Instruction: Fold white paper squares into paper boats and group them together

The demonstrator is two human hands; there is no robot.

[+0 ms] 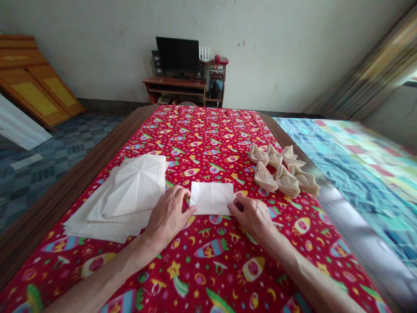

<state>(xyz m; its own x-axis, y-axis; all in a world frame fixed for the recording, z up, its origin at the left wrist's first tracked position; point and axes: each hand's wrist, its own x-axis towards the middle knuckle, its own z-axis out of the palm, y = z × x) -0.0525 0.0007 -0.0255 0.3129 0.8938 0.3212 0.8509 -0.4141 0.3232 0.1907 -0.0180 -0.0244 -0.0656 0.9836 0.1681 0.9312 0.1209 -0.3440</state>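
A folded sheet of white paper (212,198), a wide rectangle with a faint upright crease in its middle, lies on the red patterned cloth (208,278). My left hand (172,209) pinches its left edge near the lower corner. At the opposite end, the thumb and fingers of my right hand (251,214) close on the lower right corner. Just left of my left hand is a stack of creased white paper sheets (137,187), its top sheet marked with creases fanning from one point. Beyond my right hand sit several folded beige paper boats (286,179) in two rows.
The cloth covers a table with a brown wooden edge (130,126). A bed with a blue checked cover (332,174) adjoins it on the right. Against the far wall stands a desk (176,82) with a monitor (178,54). A wooden cabinet (39,87) is at the far left.
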